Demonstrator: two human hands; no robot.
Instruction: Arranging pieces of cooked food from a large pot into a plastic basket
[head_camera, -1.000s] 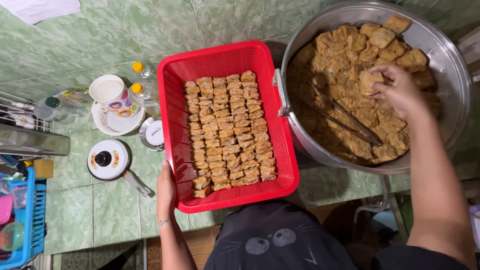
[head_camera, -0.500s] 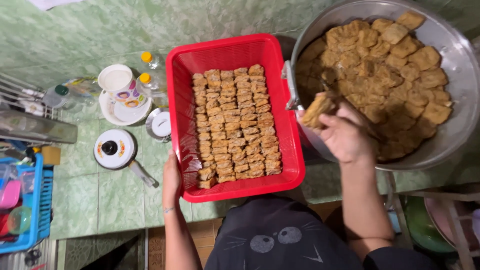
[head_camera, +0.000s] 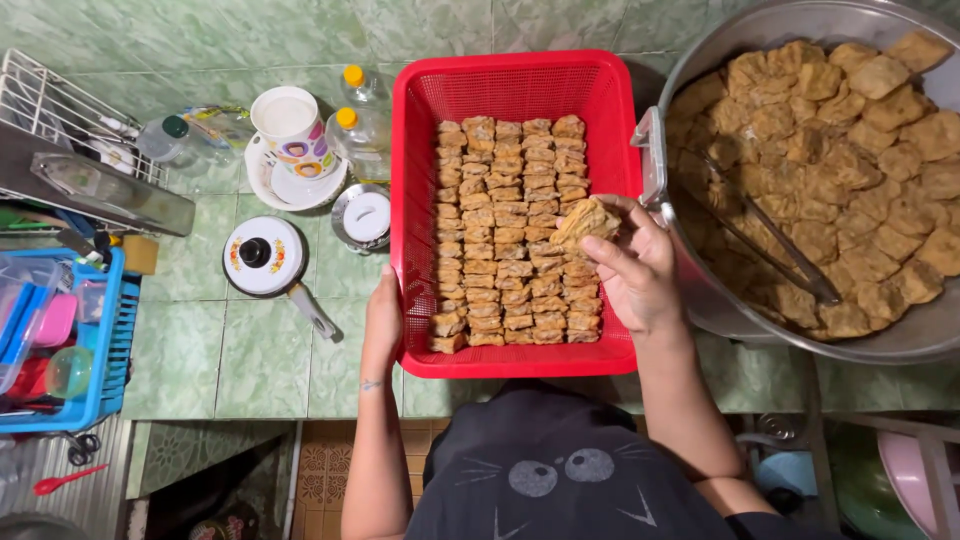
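You're standing in a home kitchen: green tiled counter (head_camera: 250, 350), wire dish rack (head_camera: 60, 110), a lidded pan (head_camera: 265, 257) and mug (head_camera: 292, 128) left of your hands, big pot of fried tofu (head_camera: 850, 180) right.

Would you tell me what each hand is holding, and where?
Right hand pinches a fried tofu piece by its lower edge; left hand grips the red basket at its left rim.

Mug (head_camera: 292, 125), pot lid (head_camera: 264, 256), blue basket (head_camera: 112, 340)

R hand (head_camera: 635, 270) | left big pot (head_camera: 690, 300) w/ tofu piece (head_camera: 585, 220) | now over red basket (head_camera: 420, 150) rows
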